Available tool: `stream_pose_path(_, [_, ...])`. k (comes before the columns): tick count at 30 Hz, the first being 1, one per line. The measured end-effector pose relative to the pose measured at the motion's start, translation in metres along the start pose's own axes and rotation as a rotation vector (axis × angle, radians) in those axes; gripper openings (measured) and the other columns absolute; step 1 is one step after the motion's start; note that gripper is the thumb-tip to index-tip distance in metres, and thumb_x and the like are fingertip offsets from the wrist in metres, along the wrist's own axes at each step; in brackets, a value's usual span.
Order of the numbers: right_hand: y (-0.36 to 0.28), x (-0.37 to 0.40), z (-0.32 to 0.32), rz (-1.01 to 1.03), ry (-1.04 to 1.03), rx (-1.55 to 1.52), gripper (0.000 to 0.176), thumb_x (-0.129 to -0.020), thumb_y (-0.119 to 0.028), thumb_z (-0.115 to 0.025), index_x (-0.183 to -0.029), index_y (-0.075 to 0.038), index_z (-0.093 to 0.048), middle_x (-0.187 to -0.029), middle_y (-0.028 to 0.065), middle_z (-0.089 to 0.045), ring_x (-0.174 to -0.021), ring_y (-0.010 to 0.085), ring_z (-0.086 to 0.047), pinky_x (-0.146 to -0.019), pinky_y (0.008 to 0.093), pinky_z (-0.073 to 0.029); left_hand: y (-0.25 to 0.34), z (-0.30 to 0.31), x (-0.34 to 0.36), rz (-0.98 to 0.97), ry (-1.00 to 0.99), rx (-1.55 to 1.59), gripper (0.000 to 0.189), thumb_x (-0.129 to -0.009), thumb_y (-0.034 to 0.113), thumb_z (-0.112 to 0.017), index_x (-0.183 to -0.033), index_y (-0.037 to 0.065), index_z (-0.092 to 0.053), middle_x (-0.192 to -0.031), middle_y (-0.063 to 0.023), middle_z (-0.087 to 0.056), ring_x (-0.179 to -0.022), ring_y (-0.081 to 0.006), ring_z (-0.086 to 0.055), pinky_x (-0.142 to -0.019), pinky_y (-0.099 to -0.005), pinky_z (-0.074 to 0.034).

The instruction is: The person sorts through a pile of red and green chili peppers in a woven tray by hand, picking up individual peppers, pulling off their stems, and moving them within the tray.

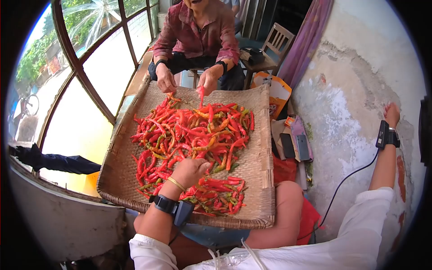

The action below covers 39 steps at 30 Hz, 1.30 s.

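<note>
A wide woven tray point(258, 180) rests across my lap, heaped with red chili peppers point(189, 126), some of them green or orange. Over the near part of the pile is my left hand point(191, 172), its fingers curled in and pressed together; what they hold, if anything, is hidden. Far to the right, beside the wall, my right hand point(391, 113) is raised away from the tray. Its fingers look curled, and I cannot make out anything in them. Smaller peppers point(220, 193) form a separate group near the tray's front edge.
Opposite me, another person's hands point(208, 81) handle peppers at the tray's far edge. A phone point(303, 147) and bags lie right of the tray, near a wooden chair point(274, 47). Windows and a dark folded umbrella point(67, 163) are on the left. A cable point(346, 180) hangs from my right wrist.
</note>
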State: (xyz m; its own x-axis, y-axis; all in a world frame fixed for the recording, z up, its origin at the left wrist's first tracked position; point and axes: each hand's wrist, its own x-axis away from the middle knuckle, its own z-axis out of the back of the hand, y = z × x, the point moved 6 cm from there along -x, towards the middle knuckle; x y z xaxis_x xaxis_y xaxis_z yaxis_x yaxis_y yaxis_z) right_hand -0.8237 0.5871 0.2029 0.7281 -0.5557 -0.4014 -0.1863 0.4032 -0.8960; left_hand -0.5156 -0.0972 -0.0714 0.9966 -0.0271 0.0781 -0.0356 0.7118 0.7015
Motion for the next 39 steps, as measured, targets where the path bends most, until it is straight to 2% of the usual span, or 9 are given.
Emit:
stream_pose_path(3, [-0.057, 0.164, -0.103, -0.070, -0.409, -0.272, 0.028, -0.084, -0.018, -0.052, -0.109, -0.006, -0.050, -0.079, -0.0007, -0.057, -0.068, 0.0054, -0.054, -0.053, 0.0175, -0.040, -0.006, 0.003, 0.001, 0.016, 0.050, 0.203, 0.032, -0.088, 0.031, -0.047, -0.089, 0.002, -0.060, -0.068, -0.0155, -0.060, -0.065, -0.0291, -0.060, -0.060, -0.0379, -0.046])
stream_pose_path(6, [-0.098, 0.332, -0.189, -0.161, -0.955, -0.487, 0.031, -0.085, -0.016, -0.052, -0.113, -0.004, -0.047, -0.084, 0.0031, -0.058, -0.067, 0.0063, -0.054, -0.054, 0.0182, -0.042, -0.005, 0.004, 0.004, -0.029, 0.081, 0.271, 0.021, -0.088, 0.018, -0.051, -0.091, -0.001, -0.058, -0.066, -0.0031, -0.056, -0.062, -0.0090, -0.055, -0.055, -0.0252, -0.045])
stream_pose_path(12, [-0.066, 0.579, -0.253, -0.492, -1.645, -0.408, 0.033, -0.086, -0.011, -0.052, -0.116, 0.002, -0.045, -0.088, 0.0038, -0.056, -0.067, 0.0065, -0.055, -0.055, 0.0184, -0.046, 0.000, 0.015, 0.015, -0.036, 0.122, 0.452, 0.012, -0.079, 0.005, -0.060, -0.090, 0.001, -0.059, -0.072, -0.0003, -0.057, -0.065, -0.0072, -0.055, -0.057, -0.0219, -0.045])
stream_pose_path(20, [0.006, 0.637, -0.289, -0.564, -1.718, -0.305, 0.028, -0.086, -0.014, -0.051, -0.110, 0.000, -0.052, -0.083, 0.0041, -0.059, -0.071, 0.0089, -0.056, -0.057, 0.0220, -0.046, -0.020, 0.030, 0.016, 0.012, -0.123, 0.221, 0.013, -0.080, 0.010, -0.058, -0.089, 0.001, -0.058, -0.067, -0.0077, -0.061, -0.064, -0.0140, -0.061, -0.058, -0.0274, -0.048])
stream_pose_path(22, [0.001, 0.630, -0.299, 0.080, -1.774, -0.044, 0.028, -0.082, -0.017, -0.055, -0.107, -0.002, -0.055, -0.084, 0.0088, -0.061, -0.076, 0.0169, -0.060, -0.064, 0.0294, -0.047, -0.018, 0.038, 0.018, 0.177, -0.232, 0.358, 0.012, -0.083, 0.011, -0.055, -0.091, 0.001, -0.057, -0.069, -0.0062, -0.062, -0.063, -0.0116, -0.061, -0.055, -0.0246, -0.048])
stream_pose_path(24, [-0.015, 0.624, -0.300, 0.588, -1.784, 0.210, 0.028, -0.076, -0.021, -0.057, -0.098, -0.004, -0.057, -0.090, 0.0156, -0.060, -0.087, 0.0303, -0.058, -0.075, 0.0385, -0.046, -0.037, 0.047, 0.011, 0.204, -0.071, 0.504, 0.015, -0.085, 0.013, -0.054, -0.094, 0.001, -0.057, -0.073, -0.0027, -0.060, -0.060, -0.0089, -0.059, -0.055, -0.0218, -0.049])
stream_pose_path(30, [-0.009, 0.623, -0.302, 0.778, -1.763, 0.268, 0.025, -0.076, -0.023, -0.058, -0.092, -0.004, -0.055, -0.087, 0.0142, -0.059, -0.084, 0.0326, -0.057, -0.073, 0.0418, -0.045, -0.063, 0.093, -0.004, 0.043, 0.756, 1.101, 0.055, -0.085, 0.017, -0.056, -0.130, -0.003, -0.031, -0.116, -0.0102, -0.047, -0.082, -0.0130, -0.058, -0.067, -0.0239, -0.050])
stream_pose_path(33, [-0.011, 0.616, -0.302, 0.818, -1.705, 0.258, 0.022, -0.075, -0.021, -0.060, -0.085, -0.003, -0.054, -0.083, 0.0149, -0.058, -0.082, 0.0332, -0.057, -0.071, 0.0423, -0.046, -0.077, 0.063, -0.017, 0.266, 0.474, 0.719, 0.048, -0.083, 0.018, -0.059, -0.122, -0.005, -0.042, -0.108, -0.0091, -0.054, -0.076, -0.0112, -0.057, -0.065, -0.0245, -0.048])
stream_pose_path(39, [-0.007, 0.614, -0.301, 0.848, -1.702, 0.351, 0.024, -0.074, -0.021, -0.060, -0.089, -0.003, -0.055, -0.085, 0.0150, -0.059, -0.083, 0.0325, -0.058, -0.071, 0.0418, -0.046, -0.033, 0.005, -0.030, -0.055, 0.301, 0.074, 0.018, -0.073, 0.006, -0.063, -0.090, 0.003, -0.061, -0.099, -0.0108, -0.055, -0.077, -0.0197, -0.060, -0.067, -0.0286, -0.049])
